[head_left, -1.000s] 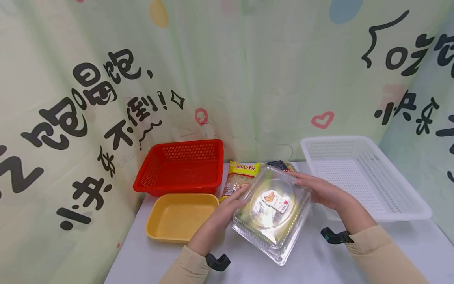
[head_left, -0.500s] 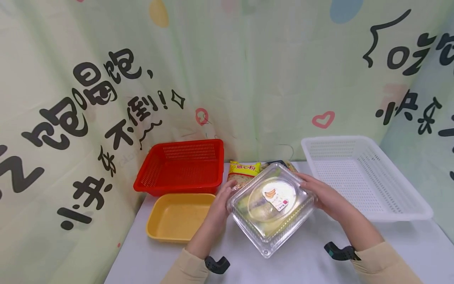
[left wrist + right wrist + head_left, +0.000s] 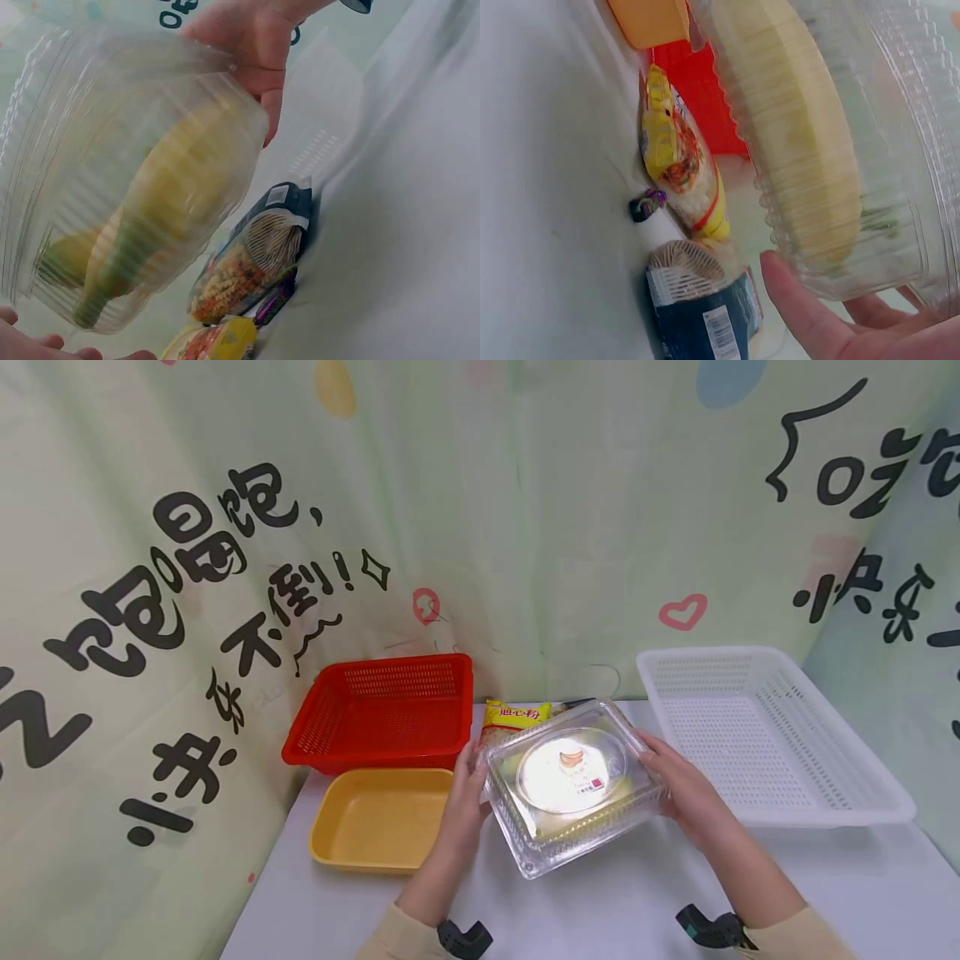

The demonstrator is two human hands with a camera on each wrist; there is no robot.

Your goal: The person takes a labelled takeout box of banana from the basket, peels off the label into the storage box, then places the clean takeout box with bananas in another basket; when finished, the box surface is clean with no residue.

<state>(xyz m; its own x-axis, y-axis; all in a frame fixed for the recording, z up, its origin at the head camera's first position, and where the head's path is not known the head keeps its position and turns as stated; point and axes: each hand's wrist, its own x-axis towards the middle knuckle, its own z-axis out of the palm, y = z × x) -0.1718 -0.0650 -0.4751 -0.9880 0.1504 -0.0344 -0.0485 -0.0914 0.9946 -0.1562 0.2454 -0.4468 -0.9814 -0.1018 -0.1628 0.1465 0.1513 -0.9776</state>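
Observation:
A clear plastic clamshell box (image 3: pixel 517 810) of yellow-green bananas (image 3: pixel 184 169) is held tilted above the table, a banana-printed label (image 3: pixel 579 768) on its lid. My right hand (image 3: pixel 686 789) grips its right edge, with fingers (image 3: pixel 799 307) against the ribbed underside. At the opposite side, my left hand (image 3: pixel 461 814) is right at the box's left edge, fingers fairly straight and pointing up. In the left wrist view, fingertips (image 3: pixel 90 354) of that hand show just below the box. Behind the box stand a yellow food bag (image 3: pixel 517 714) and a navy pasta bag (image 3: pixel 255 251), partly hidden in the head view.
On the left are a red basket (image 3: pixel 397 714) and, before it, a yellow tray (image 3: pixel 375 818). A white basket (image 3: pixel 855 810) stands on the right. A small purple-and-black item (image 3: pixel 647 204) lies near the bags. A printed curtain (image 3: pixel 540 527) closes off the back.
The box has turned counterclockwise, and its near corner has swung left. My left hand's fingers have gone from the box's face to beside its edge; the right hand keeps its hold.

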